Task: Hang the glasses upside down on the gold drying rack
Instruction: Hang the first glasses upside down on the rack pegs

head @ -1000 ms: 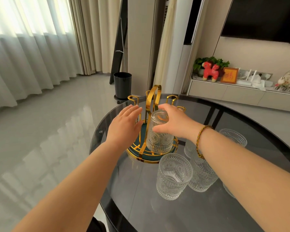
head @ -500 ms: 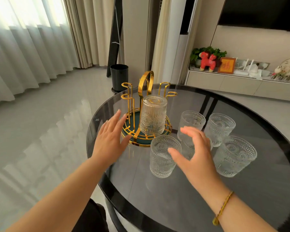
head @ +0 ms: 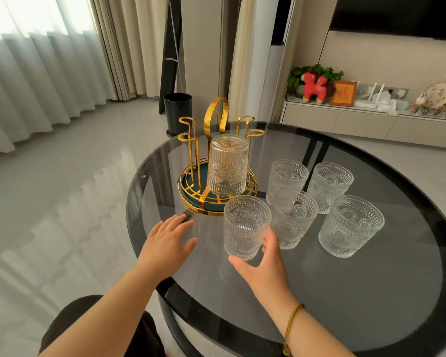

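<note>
The right hand (head: 262, 264) is spread at the nearest glass (head: 245, 228), not yet gripping; left hand (head: 166, 243) spread flat on the worktop (head: 345, 292); ribbed, breakable, probably weighty; grasp mid-wall.

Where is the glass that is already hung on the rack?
In the head view, the upside-down glass sits left of centre on the gold rack, beyond the nearest upright glass.

One glass (head: 228, 166) inverted on gold rack (head: 211, 197), right hand (head: 262, 264) at nearest glass (head: 245, 226)
</note>
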A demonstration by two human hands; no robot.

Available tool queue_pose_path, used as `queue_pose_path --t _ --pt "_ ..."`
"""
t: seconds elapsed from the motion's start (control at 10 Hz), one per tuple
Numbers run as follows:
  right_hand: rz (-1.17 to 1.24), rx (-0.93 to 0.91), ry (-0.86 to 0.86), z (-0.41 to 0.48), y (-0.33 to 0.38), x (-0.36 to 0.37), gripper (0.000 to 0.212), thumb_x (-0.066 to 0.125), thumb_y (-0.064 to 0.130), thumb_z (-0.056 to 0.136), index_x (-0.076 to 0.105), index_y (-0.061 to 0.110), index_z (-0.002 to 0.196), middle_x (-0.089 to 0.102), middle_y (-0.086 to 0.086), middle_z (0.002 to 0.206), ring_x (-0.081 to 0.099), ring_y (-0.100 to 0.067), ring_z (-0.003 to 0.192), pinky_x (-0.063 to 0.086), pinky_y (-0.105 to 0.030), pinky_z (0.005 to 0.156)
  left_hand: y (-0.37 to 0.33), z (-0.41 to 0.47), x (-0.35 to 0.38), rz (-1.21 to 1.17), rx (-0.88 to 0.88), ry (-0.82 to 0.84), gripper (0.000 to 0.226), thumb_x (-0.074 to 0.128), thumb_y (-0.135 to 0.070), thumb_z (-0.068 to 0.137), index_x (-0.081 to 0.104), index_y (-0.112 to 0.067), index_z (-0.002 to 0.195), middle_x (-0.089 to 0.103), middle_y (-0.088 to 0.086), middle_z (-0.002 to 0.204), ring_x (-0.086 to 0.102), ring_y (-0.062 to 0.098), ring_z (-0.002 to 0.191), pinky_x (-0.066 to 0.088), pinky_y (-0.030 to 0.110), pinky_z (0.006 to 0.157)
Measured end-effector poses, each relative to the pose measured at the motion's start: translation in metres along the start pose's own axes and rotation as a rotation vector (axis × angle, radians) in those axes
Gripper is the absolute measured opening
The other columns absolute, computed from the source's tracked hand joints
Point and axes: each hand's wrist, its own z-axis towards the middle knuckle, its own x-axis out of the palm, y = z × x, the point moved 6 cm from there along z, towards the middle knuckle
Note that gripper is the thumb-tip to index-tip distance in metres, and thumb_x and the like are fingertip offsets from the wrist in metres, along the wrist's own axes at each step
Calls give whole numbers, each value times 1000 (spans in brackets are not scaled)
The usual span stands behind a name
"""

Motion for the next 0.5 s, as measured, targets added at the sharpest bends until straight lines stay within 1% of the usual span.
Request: queue_pose_path --t 0.1,0.2,0.3,0.4,0.5 --pt "32 36 -40 10 3 4 94 78 26 57 22 19 133 37 2 133 35 -9 120 28 -18 97 1 -1 1 2 -2 -4 52 33 -46 90 23 -27 137 20 -2 152 10 17 141 4 37 116" --pt "44 38 -73 17 6 6 95 79 26 56 20 23 131 36 8 124 35 -6 113 28 -16 92 2 0 1 -1 -8 -4 52 33 -48 90 23 -28 137 18 -3 153 9 16 142 4 37 116" --pt "4 41 -91 20 4 10 88 78 26 57 23 23 126 38 9 117 40 -9 107 33 -19 86 3 1 1 -2 -8 -4 52 33 -48 90 23 -29 137 19 -4 153 9 16 141 4 37 116" --pt "-26 45 -120 21 3 10 82 78 28 57 26 20 121 43 5 115 44 -11 102 36 -21 81 3 1 1 -4 -12 -1 52 33 -48 90 22 -29 137 18 -4 153 9 16 141 3 36 116" --pt "-19 50 -116 20 3 9 78 78 27 56 29 20 117 43 7 112 47 -13 103 38 -16 76 2 0 0 -9 -12 0 52 33 -49 89 23 -29 137 18 -4 153 9 16 141 3 36 116"
